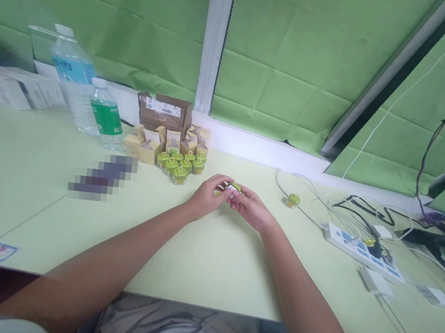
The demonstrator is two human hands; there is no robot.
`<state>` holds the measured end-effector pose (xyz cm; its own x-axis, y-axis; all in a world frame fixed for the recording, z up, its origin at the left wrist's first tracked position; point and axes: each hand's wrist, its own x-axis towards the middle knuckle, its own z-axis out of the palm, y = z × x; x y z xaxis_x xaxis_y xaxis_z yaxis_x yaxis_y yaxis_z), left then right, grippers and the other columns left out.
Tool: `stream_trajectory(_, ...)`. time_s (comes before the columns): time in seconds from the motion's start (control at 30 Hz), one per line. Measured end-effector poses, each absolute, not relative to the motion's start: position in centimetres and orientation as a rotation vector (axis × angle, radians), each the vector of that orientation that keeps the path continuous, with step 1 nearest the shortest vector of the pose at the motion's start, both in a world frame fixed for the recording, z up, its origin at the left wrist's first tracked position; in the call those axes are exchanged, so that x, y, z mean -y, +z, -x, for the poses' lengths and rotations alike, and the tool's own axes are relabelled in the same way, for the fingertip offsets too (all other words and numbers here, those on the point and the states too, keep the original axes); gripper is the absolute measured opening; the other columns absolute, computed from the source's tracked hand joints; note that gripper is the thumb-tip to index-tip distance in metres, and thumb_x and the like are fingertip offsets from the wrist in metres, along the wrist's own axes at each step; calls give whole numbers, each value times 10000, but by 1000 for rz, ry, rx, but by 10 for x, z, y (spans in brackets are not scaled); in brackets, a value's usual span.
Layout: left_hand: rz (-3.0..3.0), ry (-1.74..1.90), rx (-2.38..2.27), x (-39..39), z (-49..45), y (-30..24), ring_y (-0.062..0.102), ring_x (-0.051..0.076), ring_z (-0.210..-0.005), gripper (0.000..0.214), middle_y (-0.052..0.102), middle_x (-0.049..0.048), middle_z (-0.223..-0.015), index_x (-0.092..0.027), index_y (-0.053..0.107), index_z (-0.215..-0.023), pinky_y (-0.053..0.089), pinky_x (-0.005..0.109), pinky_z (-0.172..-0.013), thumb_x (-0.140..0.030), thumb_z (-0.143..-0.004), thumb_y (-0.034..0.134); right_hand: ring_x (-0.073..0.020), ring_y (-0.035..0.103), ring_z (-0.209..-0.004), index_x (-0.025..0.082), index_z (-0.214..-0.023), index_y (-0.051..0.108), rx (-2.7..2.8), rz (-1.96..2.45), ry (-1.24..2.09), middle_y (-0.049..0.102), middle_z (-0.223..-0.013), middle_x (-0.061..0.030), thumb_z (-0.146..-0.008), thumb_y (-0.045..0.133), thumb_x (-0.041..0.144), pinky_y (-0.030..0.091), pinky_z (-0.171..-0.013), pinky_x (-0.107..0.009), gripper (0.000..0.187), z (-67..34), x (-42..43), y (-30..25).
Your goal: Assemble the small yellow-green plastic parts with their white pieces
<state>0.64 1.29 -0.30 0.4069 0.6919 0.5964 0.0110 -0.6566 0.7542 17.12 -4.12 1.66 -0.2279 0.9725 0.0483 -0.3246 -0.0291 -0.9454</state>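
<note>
So we were at the pale green table [212,261], small tan cardboard boxes [161,147] and green-lidded clear jars [178,166] clustered behind. Our left hand [205,195] and right hand [250,207] pinched one little green-and-white jar [231,189] between fingertips, mid-fiddle; looked like it'd need a careful twist next.

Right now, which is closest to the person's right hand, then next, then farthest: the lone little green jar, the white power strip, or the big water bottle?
From the right hand:
1. Lone green jar, just to its right.
2. White power strip, farther right, among the cables.
3. Big water bottle, far left, at the back of the table.
</note>
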Motion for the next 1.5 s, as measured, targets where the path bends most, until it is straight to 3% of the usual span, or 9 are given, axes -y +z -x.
stream_trajectory(0.27,-1878,1197,-610,-10,-6,2,604,189,-997,305,618,83,-1173,-203,631,-1140,518,321,-866,-231,-838,605,-131,624,-775,163,-957,665,1080,817,1520,666,-904,-47,-838,709,430,470,-638,-230,296,-172,37,14)
stream_trajectory(0.47,-1776,1189,-670,-16,-10,-3,625,167,-833,206,663,52,-960,-181,631,-970,521,289,-733,-341,-840,636,-134,644,-775,151,-991,667,1158,873,1528,667,-893,-45,-828,733,372,485,-644,-221,283,-169,39,13)
stream_trajectory(0.63,-1724,1158,-621,-20,-9,-8,615,176,-847,281,667,51,-943,-175,655,-983,514,296,-752,-423,-907,546,-133,649,-723,124,-1016,661,1086,904,1546,704,-971,-107,-939,582,351,495,-593,-223,253,-168,37,10)
stream_trajectory(0.9,-1713,1116,-649,-20,-9,-10,629,210,-955,268,684,75,-1069,-181,669,-1074,505,347,-857,-316,-854,597,-121,657,-639,84,-1036,644,950,972,1585,727,-947,-148,-1038,365,319,512,-546,-207,365,-170,34,12)
stream_trajectory(1.2,-1770,1133,-641,-19,-9,-8,621,199,-936,262,679,68,-1036,-180,666,-1030,512,329,-820,-378,-892,564,-131,669,-691,103,-1052,648,1017,907,1611,725,-933,-122,-1000,484,326,549,-601,-216,282,-172,32,5)
stream_trajectory(1.5,-1813,1122,-697,-14,-12,-5,619,175,-893,200,667,59,-1059,-189,668,-999,533,301,-768,-285,-835,604,-124,632,-687,124,-975,656,999,942,1577,674,-818,-67,-941,577,322,530,-612,-223,216,-168,34,6)
